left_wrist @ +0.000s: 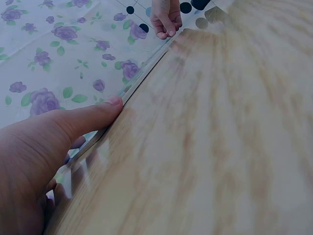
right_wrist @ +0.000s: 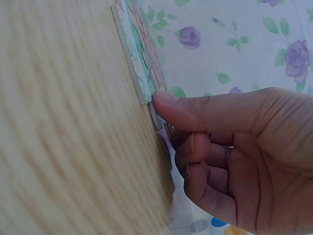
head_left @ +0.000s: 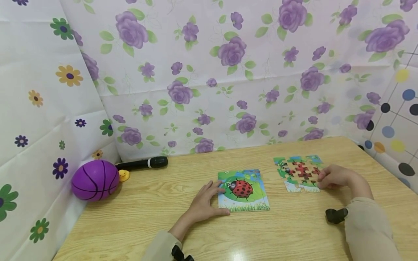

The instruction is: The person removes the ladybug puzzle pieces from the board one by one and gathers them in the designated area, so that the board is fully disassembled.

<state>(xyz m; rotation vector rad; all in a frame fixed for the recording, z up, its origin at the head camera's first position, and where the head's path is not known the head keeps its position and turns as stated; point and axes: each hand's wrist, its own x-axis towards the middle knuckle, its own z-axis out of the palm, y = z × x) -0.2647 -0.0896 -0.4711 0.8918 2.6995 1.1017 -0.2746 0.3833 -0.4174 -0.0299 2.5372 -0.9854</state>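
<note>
A square ladybug picture card (head_left: 241, 190) lies flat on the table. My left hand (head_left: 203, 203) rests at its left side, fingers spread and thumb near its lower corner; in the left wrist view the thumb touches the card's thin edge. To the right lies a jigsaw puzzle (head_left: 302, 170) of a ladybug, its pieces loosely joined with small gaps. At the puzzle's right side my right hand (head_left: 336, 176) pinches a puzzle piece between thumb and curled fingers. The right wrist view shows the thumb on the pieces' edges; most of the pinched piece is hidden.
A purple ball (head_left: 95, 180) sits at the table's left edge, beside a small yellow rubber duck (head_left: 123, 175) and a black microphone (head_left: 143, 164). A flowered cloth (head_left: 196, 72) hangs behind the wooden table (head_left: 137, 217). Dark straps show at both wrists.
</note>
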